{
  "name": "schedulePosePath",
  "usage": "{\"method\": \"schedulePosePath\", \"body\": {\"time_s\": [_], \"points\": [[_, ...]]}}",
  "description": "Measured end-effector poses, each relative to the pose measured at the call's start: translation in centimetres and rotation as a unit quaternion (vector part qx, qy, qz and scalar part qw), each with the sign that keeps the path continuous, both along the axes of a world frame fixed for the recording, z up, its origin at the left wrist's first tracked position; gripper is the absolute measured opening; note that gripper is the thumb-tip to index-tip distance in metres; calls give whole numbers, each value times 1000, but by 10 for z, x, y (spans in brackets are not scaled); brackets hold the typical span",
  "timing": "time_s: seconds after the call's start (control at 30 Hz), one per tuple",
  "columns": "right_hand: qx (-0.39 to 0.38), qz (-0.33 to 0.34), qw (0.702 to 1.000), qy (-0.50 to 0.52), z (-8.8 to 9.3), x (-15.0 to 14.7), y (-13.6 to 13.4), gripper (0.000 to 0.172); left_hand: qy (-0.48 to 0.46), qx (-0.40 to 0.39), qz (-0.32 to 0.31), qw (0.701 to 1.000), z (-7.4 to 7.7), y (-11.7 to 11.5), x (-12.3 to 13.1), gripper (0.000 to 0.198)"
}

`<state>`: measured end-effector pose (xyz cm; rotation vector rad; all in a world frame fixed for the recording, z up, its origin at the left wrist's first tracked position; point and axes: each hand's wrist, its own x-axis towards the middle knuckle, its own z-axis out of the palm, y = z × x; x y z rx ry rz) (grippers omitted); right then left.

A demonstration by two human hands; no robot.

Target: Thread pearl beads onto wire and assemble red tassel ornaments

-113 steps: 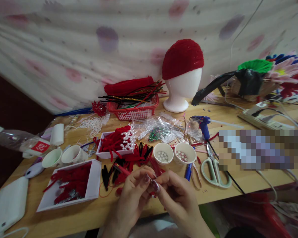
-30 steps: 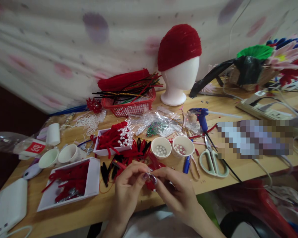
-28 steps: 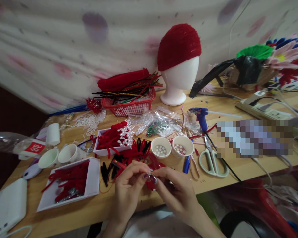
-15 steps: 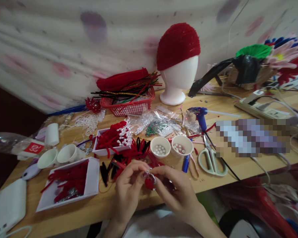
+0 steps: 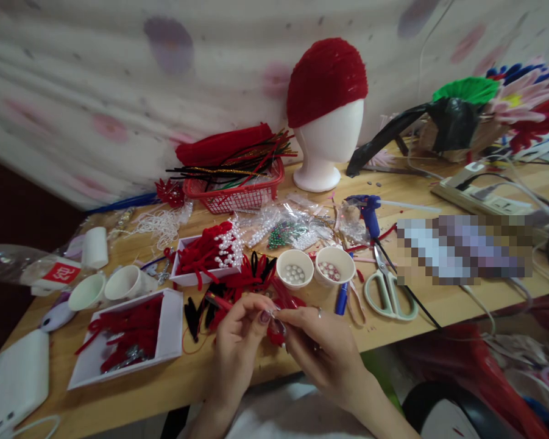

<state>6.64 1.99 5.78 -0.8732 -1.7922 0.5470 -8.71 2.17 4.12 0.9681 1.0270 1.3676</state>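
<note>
At the front edge of the table, my left hand and my right hand meet, fingertips pinched together. Between them is a small red fuzzy piece with something shiny and a pearl-like bead on it; its full shape is hidden by my fingers. Just beyond my hands stand a paper cup of white pearls and a second cup with pinkish and white beads. Red and black fuzzy pieces lie behind my left hand.
Left is a white box lid of red pieces; behind it, a box of pearl-tipped red stems. Scissors, a blue marker and a glue gun lie right. A red-capped foam head and red basket stand behind.
My right hand has turned slightly, and a ring on it now shows. Both hands keep their pinch on the red piece. The view has shifted a little.
</note>
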Motion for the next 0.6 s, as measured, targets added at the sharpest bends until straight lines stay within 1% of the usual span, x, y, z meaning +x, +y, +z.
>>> {"method": "schedulePosePath", "body": {"time_s": [0.2,0.43,0.6], "points": [[1,-5,1000,6,0,-1,1,20,-17,12,-6,1000,0,-1,2,12],[-25,-16,1000,-1,6,0,2,16,-33,-7,15,999,-8,-4,4,9],[-30,-24,999,3,8,-1,1,15,-33,22,29,999,-9,-4,5,8]]}}
